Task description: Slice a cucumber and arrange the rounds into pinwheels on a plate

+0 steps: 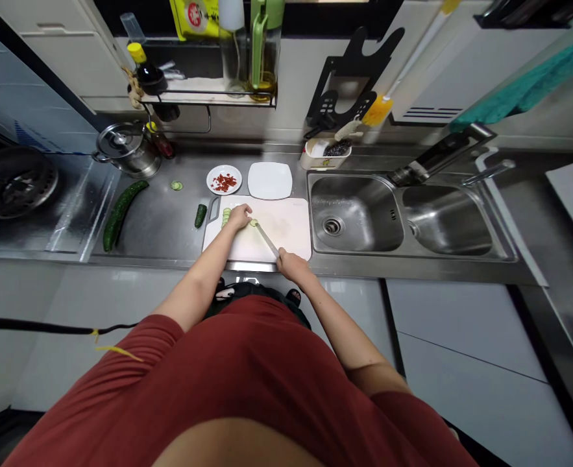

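Note:
A knife (267, 239) is in my right hand (292, 264), which is closed round its handle. Its blade reaches up and left over the white cutting board (291, 227), with a pale green cucumber slice (254, 222) at its tip. My left hand (239, 216) rests on the board just left of that slice, its fingers curled; what they hold, if anything, is too small to tell. Several cucumber slices (226, 215) lie in a row left of this hand. Beyond the board's left edge lies a short cucumber piece (200, 216).
Behind the board are a plate of chopped red pieces (224, 180) and a white square plate (270, 180). A whole cucumber (123, 214) and a steel pot (128, 149) stand left. On the right is a double sink (357, 214). A bottle shelf (208, 97) overhangs the counter.

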Demonstrator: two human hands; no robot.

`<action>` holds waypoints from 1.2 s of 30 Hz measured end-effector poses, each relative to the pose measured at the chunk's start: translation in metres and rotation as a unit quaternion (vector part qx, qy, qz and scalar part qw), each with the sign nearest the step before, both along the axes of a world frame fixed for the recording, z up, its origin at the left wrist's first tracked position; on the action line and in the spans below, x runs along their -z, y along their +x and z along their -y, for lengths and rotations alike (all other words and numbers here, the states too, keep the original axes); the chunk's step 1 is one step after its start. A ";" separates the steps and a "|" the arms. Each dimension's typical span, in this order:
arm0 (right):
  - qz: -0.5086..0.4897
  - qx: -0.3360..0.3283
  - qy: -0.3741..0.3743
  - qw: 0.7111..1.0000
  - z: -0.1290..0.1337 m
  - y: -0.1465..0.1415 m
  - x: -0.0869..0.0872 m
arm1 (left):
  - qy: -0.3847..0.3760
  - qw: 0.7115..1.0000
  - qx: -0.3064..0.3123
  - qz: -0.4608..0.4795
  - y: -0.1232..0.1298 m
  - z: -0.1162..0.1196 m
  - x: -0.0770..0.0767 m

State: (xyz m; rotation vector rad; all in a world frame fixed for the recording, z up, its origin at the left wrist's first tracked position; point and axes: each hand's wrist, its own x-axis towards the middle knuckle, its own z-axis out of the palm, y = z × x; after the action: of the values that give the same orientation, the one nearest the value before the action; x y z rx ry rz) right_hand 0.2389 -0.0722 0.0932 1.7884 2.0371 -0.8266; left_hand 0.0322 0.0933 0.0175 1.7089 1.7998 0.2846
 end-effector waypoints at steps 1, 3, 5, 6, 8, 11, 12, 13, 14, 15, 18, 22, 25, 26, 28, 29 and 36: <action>0.000 0.002 -0.002 1.000 -0.002 -0.001 0.000 | 0.000 1.000 0.001 -0.001 0.000 0.000 0.000; 0.001 0.005 -0.005 1.000 -0.004 -0.003 0.000 | 0.000 1.000 0.002 -0.001 0.000 0.000 -0.001; 0.000 0.006 -0.006 1.000 -0.007 -0.005 0.000 | -0.001 1.000 0.002 -0.002 0.000 0.000 -0.001; 0.000 0.006 -0.006 1.000 -0.008 -0.006 -0.001 | -0.002 1.000 0.001 -0.002 0.000 0.000 -0.001; -0.004 0.005 -0.005 1.000 -0.010 -0.007 -0.001 | -0.005 1.000 -0.002 -0.002 0.000 0.000 -0.001; -0.005 0.005 -0.007 1.000 -0.014 -0.010 -0.002 | -0.008 1.000 -0.004 -0.003 0.000 0.000 -0.002; -0.006 0.005 -0.005 1.000 -0.015 -0.011 -0.002 | -0.007 1.000 -0.003 -0.003 0.001 0.000 -0.003; -0.006 0.004 -0.004 1.000 -0.016 -0.012 -0.003 | -0.006 1.000 -0.003 -0.004 0.001 0.001 -0.004; -0.006 0.005 -0.001 1.000 -0.016 -0.013 -0.003 | -0.005 1.000 -0.002 -0.005 0.001 0.001 -0.005; -0.006 0.005 0.000 1.000 -0.017 -0.013 -0.003 | -0.006 1.000 -0.001 -0.005 0.001 0.001 -0.006; -0.005 0.007 -0.003 1.000 -0.016 -0.013 -0.004 | -0.010 1.000 -0.003 -0.006 0.002 0.002 -0.008; -0.006 0.008 -0.011 1.000 -0.015 -0.012 -0.006 | -0.015 1.000 -0.006 -0.008 0.002 0.002 -0.008; -0.007 0.009 -0.006 1.000 -0.015 -0.012 -0.006 | -0.015 1.000 -0.007 -0.007 0.002 0.002 -0.006; -0.007 0.009 -0.005 1.000 -0.015 -0.012 -0.007 | -0.014 1.000 -0.006 -0.007 0.002 0.002 -0.006; -0.008 0.008 -0.007 1.000 -0.015 -0.012 -0.008 | -0.011 1.000 -0.004 -0.009 0.001 0.001 -0.005; -0.007 0.008 -0.009 1.000 -0.015 -0.012 -0.008 | -0.010 1.000 -0.003 -0.010 0.001 0.001 -0.004; -0.005 0.012 -0.017 1.000 -0.016 -0.012 -0.009 | -0.011 1.000 -0.005 -0.009 0.001 0.001 -0.003</action>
State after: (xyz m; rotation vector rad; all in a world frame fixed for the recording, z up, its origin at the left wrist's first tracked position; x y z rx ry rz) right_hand 0.2264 -0.0563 0.1024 1.7967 1.9988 -0.8735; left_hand 0.0332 0.0924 0.0205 1.6924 1.8188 0.2552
